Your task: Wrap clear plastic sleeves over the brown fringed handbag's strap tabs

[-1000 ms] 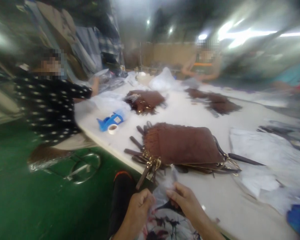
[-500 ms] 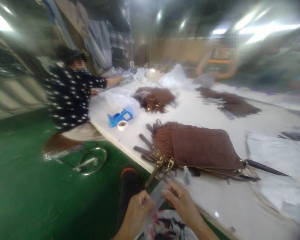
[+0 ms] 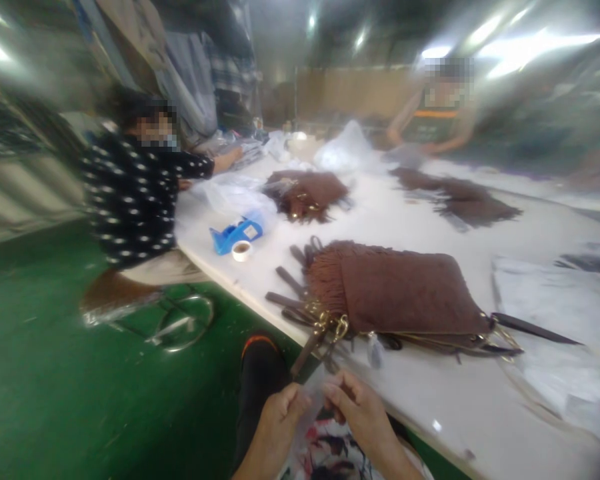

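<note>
Both my hands meet at the bottom middle, just below the white table's (image 3: pixel 430 393) near edge. My left hand (image 3: pixel 276 420) and my right hand (image 3: pixel 356 413) are closed in pinches on a thin clear plastic bag (image 3: pixel 316 399) held between them over my lap. Just beyond them a stack of brown fringed bags (image 3: pixel 397 290) lies on the table, with dark straps and gold clasps (image 3: pixel 330 327) hanging toward my hands.
A blue tape dispenser (image 3: pixel 236 233) and a tape roll (image 3: pixel 241 251) sit at the left table edge. More brown bags (image 3: pixel 305 193) lie farther back. A person in a dotted dark top (image 3: pixel 130 200) sits left; another person (image 3: pixel 430 113) works at the far end. White sheets (image 3: pixel 555 313) lie right. The floor (image 3: pixel 80 400) is green.
My hands have stayed pinched on the plastic bag and drawn slightly closer together. The view has swung a little to the left and settled.
</note>
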`<state>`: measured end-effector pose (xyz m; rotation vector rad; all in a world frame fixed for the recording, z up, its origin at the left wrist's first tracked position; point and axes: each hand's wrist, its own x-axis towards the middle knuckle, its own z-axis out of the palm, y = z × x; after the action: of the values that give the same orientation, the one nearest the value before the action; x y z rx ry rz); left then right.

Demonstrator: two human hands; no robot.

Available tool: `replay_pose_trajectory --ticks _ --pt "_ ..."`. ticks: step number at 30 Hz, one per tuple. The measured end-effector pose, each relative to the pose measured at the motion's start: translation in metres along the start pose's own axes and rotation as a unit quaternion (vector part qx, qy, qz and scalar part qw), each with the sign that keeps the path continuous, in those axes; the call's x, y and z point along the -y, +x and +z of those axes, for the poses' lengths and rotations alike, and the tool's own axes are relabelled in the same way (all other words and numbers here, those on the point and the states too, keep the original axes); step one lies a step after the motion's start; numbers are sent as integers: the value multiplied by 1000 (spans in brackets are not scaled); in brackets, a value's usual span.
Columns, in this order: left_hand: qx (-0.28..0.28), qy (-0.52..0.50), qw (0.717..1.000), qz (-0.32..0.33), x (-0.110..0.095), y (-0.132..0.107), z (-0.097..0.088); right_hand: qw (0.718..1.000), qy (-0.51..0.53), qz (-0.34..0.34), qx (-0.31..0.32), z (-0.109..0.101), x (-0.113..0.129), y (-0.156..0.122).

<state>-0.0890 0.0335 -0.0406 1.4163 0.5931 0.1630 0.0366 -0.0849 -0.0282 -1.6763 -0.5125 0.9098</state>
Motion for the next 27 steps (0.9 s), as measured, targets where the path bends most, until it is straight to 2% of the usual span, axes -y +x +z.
replay_pose_trajectory --ticks 4,9,12,16,22,27 --pt "-21 -103 994 -10 1 10 11 1000 -4 6 -7 -1 -4 -2" --pt "-72 -41 996 -39 4 12 16 1000 19 10 -2 -5 -10 -1" --pt "-79 3 996 -35 0 10 11 999 27 4 -25 -16 -13 5" --pt "-88 46 994 -35 -8 7 2 994 -60 -5 -88 -28 -10 17" --pt "-106 74 992 -16 -5 7 -5 971 -191 -40 -138 -24 6 40" --pt "-120 95 988 -18 -4 4 -22 979 -170 -49 -103 -16 6 61"
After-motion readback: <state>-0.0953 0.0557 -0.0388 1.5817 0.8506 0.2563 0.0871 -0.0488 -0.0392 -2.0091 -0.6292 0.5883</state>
